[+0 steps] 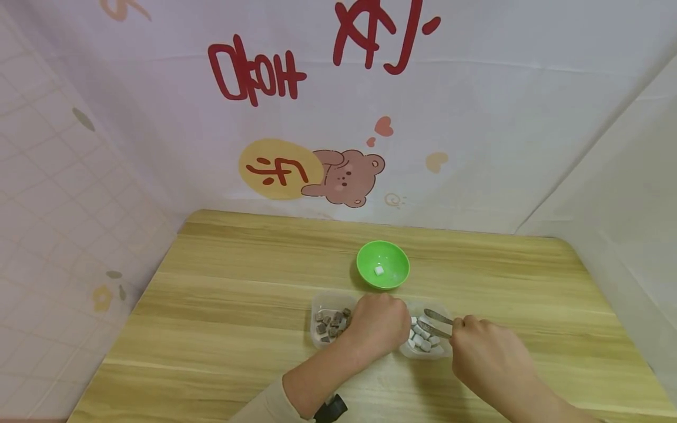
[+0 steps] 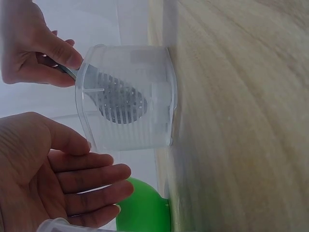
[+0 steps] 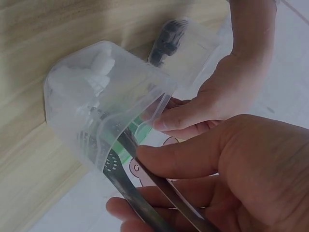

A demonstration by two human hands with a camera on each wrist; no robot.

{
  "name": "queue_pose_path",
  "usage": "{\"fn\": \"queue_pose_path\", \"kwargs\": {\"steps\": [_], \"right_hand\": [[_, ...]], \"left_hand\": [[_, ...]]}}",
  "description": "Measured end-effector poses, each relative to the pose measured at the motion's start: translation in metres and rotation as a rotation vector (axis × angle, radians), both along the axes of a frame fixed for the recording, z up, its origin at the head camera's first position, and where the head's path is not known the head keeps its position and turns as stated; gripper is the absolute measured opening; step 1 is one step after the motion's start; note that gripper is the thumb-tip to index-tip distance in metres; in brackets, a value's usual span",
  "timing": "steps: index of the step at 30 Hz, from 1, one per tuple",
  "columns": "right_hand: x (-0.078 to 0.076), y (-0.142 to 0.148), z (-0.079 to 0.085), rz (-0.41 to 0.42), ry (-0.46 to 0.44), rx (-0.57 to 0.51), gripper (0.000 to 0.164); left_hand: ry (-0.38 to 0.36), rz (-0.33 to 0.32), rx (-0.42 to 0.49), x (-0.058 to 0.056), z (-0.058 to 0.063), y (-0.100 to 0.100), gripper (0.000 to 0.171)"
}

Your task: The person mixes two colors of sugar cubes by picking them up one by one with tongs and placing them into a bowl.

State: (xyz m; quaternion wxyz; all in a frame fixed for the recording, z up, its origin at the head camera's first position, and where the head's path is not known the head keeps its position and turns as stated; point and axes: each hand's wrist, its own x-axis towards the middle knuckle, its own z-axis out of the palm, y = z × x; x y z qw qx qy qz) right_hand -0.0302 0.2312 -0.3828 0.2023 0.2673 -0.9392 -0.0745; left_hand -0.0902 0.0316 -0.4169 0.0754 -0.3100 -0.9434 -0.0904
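White cubes (image 1: pixel 421 341) sit in the near-right clear tub (image 2: pixel 140 58); the tongs (image 3: pixel 126 188) reach over its rim with their heads down inside. Your right grip (image 1: pixel 492 352), at the tub's 4 o'clock, is closed around the tongs; the tong arms stand apart, and can't tell if a cube is between them. Your left grip (image 1: pixel 381 320) is at 9–10 o'clock, fingers extended and relaxed, thumb at the rim; can't confirm contact. Risks, my read: a lifted cube could slip if the heads meet it off-centre or you squeeze unevenly. Tongs snagging the rim could drag or tip the tub, as it looks light and your left fingers aren't wrapped round it. Your left wrist also crosses the other tub (image 1: pixel 317 305) at 9 o'clock, so a sleeve or arm bump could shove its brown cubes (image 1: pixel 333 323). Green bowl (image 1: pixel 398 258) at 11 o'clock, one white cube (image 1: pixel 378 271) in it. Counter (image 1: pixel 222 294) is pale wood grain, looks flat and smooth, so tubs may slide. Room: white backdrop (image 1: pixel 476 117) at 12 with a bear print (image 1: pixel 351 179) and red characters; grid-patterned panel (image 1: pixel 63 205) at 10, plain panel (image 1: pixel 624 205) at 2.
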Motion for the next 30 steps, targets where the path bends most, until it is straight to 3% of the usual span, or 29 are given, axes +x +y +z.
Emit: {"fn": "queue_pose_path", "kwargs": {"steps": [6,19,25,30], "right_hand": [[-0.001,-0.001,-0.001,0.004,0.004,0.005,0.023],[-0.002,-0.001,0.005,-0.080,-0.117,0.048,0.030],[-0.002,0.017,0.006,-0.078,-0.107,-0.082,0.038],[-0.001,0.033,0.007,-0.068,-0.106,-0.212,0.034]], "left_hand": [[-0.008,0.004,-0.003,0.001,0.000,0.001,0.045],[-0.003,0.003,0.025,0.002,-0.001,0.001,0.046],[-0.034,0.008,0.035,0.001,-0.003,0.002,0.044],[-0.035,0.018,0.053,0.001,-0.004,0.002,0.044]]}}
